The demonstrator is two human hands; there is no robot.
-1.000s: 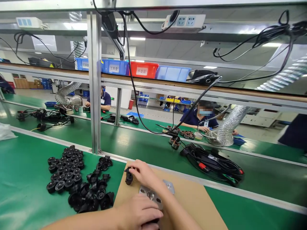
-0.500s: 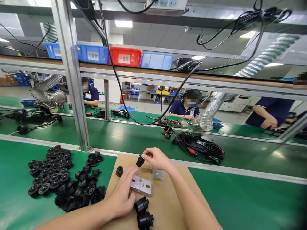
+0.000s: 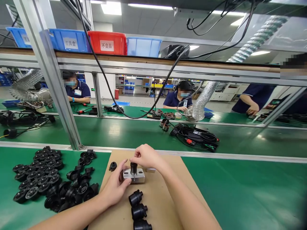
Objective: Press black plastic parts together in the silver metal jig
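The metal block (image 3: pixel 133 175) sits on the cardboard sheet (image 3: pixel 165 204), a small black part (image 3: pixel 133 167) standing upright in it. The right hand (image 3: pixel 146 156) pinches that part from above; the left hand (image 3: pixel 114 188) grips the block's left end. Just nearer than the block lie three black pieces (image 3: pixel 138 210). Left of it, many loose black parts (image 3: pixel 48 183) wait, so most work appears left.

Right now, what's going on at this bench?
A person sits at a green work table with a sheet of cardboard in front of them. The left hand steadies a small metal block on the cardboard, while the right hand holds a little black plastic part upright on top of it. Three similar black parts lie nearer the person, and a heap of them sits on the left. Other workers sit across the line.
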